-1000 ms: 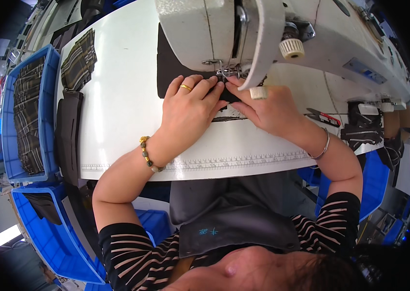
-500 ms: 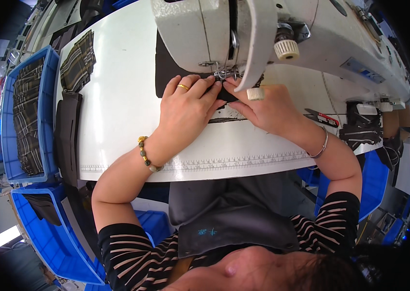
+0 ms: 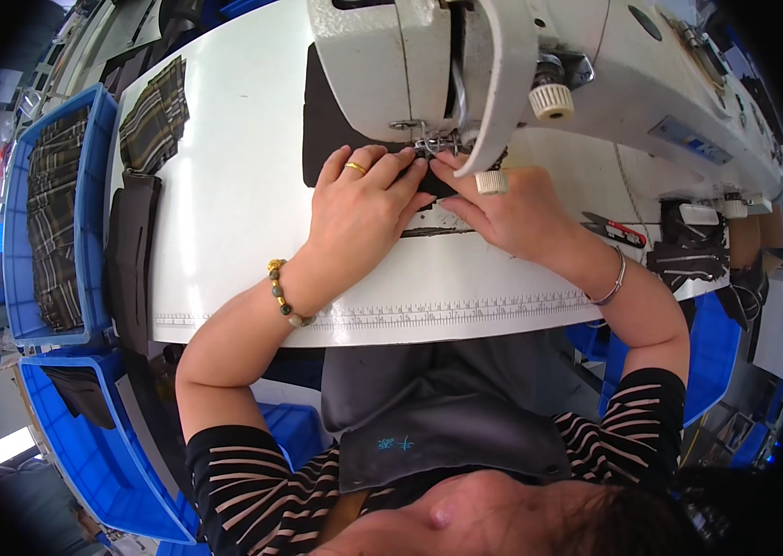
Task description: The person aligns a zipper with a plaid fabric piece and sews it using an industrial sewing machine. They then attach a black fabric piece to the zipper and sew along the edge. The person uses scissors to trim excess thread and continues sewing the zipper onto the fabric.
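Observation:
A dark brown piece of fabric (image 3: 327,120) lies flat on the white table under the head of a sewing machine (image 3: 368,83). My left hand (image 3: 359,204) rests on its near edge, fingers bent and pressed onto the cloth just left of the presser foot (image 3: 436,145). From the other side, my right hand (image 3: 512,208) grips the same edge, with thumb and index finger close to the foot. The fingertips of both hands almost meet there. The machine's guard and a white knob partly cover the right hand's fingers, and the needle point is hidden.
Red-and-black thread snips (image 3: 618,230) and dark zipper pieces (image 3: 688,259) lie at right. Striped fabric (image 3: 155,116) and folded dark pieces (image 3: 135,222) sit at the table's left edge. Blue bins (image 3: 100,185) stand beside it. A printed ruler (image 3: 410,312) runs along the front edge.
The whole picture has shifted slightly to the right on the upper side. Both hands keep their hold by the presser foot, with hardly any visible movement of the fabric.

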Demonstrator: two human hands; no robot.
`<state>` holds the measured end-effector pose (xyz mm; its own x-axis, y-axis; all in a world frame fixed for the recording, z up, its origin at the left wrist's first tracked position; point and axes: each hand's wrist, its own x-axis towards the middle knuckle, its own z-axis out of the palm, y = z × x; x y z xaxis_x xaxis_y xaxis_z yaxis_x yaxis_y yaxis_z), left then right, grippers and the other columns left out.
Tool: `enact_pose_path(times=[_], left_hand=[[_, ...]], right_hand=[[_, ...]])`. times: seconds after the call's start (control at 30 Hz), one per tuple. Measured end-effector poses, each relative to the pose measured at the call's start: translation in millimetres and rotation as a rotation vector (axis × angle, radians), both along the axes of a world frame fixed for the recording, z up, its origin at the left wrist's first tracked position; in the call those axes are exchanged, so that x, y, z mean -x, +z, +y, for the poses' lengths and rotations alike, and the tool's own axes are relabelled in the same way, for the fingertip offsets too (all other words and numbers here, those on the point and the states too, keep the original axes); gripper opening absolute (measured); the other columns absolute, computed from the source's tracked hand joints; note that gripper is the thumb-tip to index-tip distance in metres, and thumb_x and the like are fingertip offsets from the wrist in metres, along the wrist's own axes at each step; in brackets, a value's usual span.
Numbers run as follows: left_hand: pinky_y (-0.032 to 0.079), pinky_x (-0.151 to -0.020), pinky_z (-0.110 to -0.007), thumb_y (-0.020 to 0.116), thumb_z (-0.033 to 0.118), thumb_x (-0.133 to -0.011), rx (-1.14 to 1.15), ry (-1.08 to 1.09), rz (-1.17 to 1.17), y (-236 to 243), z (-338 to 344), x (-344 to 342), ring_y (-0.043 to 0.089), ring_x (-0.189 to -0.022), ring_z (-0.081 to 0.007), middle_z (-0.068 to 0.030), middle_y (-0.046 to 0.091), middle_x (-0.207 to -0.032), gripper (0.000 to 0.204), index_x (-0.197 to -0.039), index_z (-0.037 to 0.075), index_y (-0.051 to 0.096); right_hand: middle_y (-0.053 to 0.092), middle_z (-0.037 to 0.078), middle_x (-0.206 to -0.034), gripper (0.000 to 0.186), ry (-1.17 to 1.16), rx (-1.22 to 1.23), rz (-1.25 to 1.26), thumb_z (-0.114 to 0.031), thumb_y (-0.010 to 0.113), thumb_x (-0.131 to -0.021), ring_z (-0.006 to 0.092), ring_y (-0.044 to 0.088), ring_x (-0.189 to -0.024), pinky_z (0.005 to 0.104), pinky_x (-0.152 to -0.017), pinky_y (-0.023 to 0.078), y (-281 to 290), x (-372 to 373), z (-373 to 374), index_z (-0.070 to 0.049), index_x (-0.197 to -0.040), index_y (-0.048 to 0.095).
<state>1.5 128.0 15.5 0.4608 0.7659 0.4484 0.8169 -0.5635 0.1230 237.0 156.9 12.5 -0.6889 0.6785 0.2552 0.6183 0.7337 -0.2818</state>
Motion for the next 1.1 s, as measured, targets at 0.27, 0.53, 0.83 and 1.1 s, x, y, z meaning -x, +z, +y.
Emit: enact_pose_path(times=[0.27,0.53,0.83,1.1], left_hand=[[0.047,-0.104,-0.043,0.079,0.028,-0.090,-0.009,0.002,-0.009,0.2,1.1,-0.6,0.066,-0.113,-0.0249,-0.0028,0.075,-0.118,0.033,-0.118,0.011,0.079],[0.046,-0.107,-0.046,0.076,0.028,-0.091,0.028,-0.020,-0.048,-4.6,-3.8,5.7,0.064,-0.116,-0.0253,-0.0032,0.074,-0.122,0.030,-0.115,0.010,0.079],[0.051,-0.101,-0.042,0.079,0.022,-0.088,0.003,-0.039,-0.056,-2.1,-4.8,3.6,0.067,-0.109,-0.0259,-0.0051,0.076,-0.120,0.029,-0.113,0.008,0.079],[0.051,-0.098,-0.041,0.079,0.026,-0.088,0.005,-0.020,-0.045,-3.1,-4.3,1.5,0.067,-0.107,-0.0261,-0.0044,0.076,-0.117,0.029,-0.111,0.007,0.080]], right_hand=[[0.065,0.007,-0.086,0.011,-0.057,-0.079,0.212,-0.016,0.073,-0.088,0.0295,0.069,-0.072,0.0418,-0.060,0.054,-17.1,-2.3,13.8,-0.008,-0.087,0.065],[0.078,0.013,-0.109,0.029,-0.042,-0.243,-0.120,-0.028,0.076,-0.092,0.0281,0.074,-0.073,0.0388,-0.063,0.058,-0.6,4.9,-8.9,-0.007,-0.112,0.078],[0.072,0.006,-0.083,0.030,0.004,-0.281,0.015,-0.023,0.079,-0.087,0.0204,0.067,-0.059,0.0326,-0.053,0.053,-1.0,1.8,-9.0,-0.009,-0.114,0.074],[0.074,0.009,-0.102,0.021,-0.007,-0.295,-0.015,-0.026,0.078,-0.087,0.0166,0.067,-0.058,0.0308,-0.050,0.053,9.7,-3.4,-14.1,-0.007,-0.089,0.072]])
